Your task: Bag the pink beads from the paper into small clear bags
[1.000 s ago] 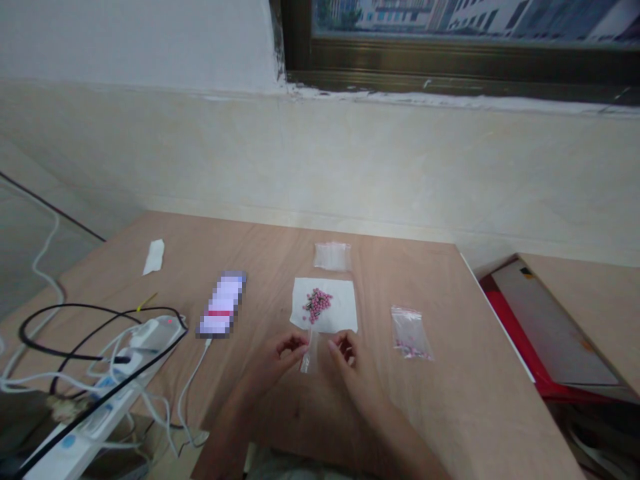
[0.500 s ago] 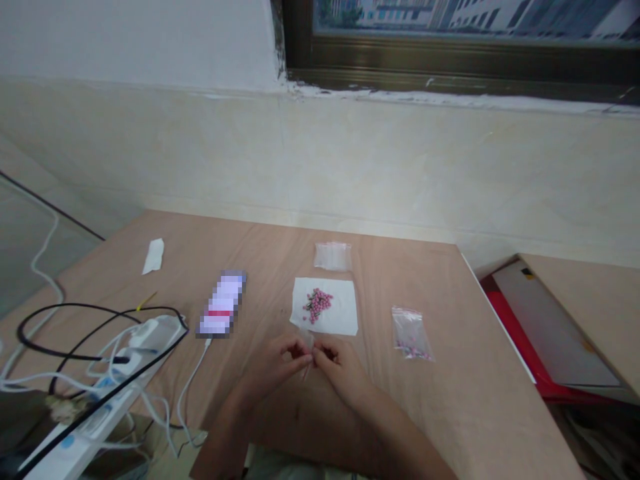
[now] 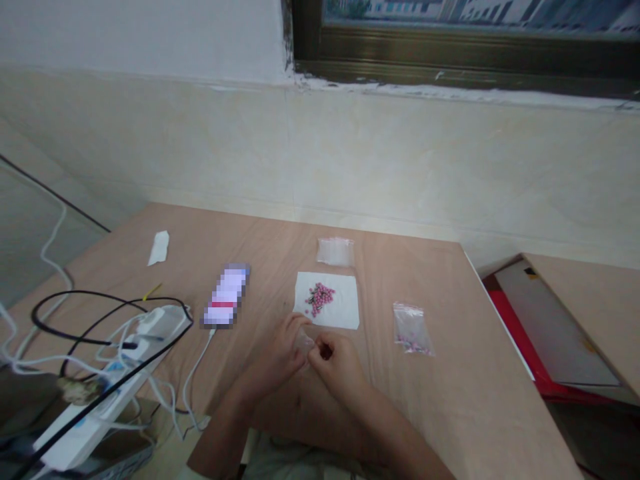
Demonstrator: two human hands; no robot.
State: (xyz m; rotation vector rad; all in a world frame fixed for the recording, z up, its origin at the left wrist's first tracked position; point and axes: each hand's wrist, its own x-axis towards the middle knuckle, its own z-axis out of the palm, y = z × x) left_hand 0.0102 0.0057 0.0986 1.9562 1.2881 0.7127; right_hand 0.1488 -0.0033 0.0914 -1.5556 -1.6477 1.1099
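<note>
Both grips, the left (image 3: 277, 353) and the right (image 3: 337, 367), are pressed together around a small clear plastic bag (image 3: 305, 344) just below the white paper tissue (image 3: 347, 313), where most small pink beads (image 3: 320, 299) lie heaped, while the clear zip bag (image 3: 413, 330) further right on the pale wooden desk (image 3: 450, 400) holds only a few.

Beads (image 3: 320, 299) on tissue (image 3: 345, 313), zip bag (image 3: 412, 330) R, phone (image 3: 225, 297) L, 2nd bag (image 3: 335, 252) behind.
</note>
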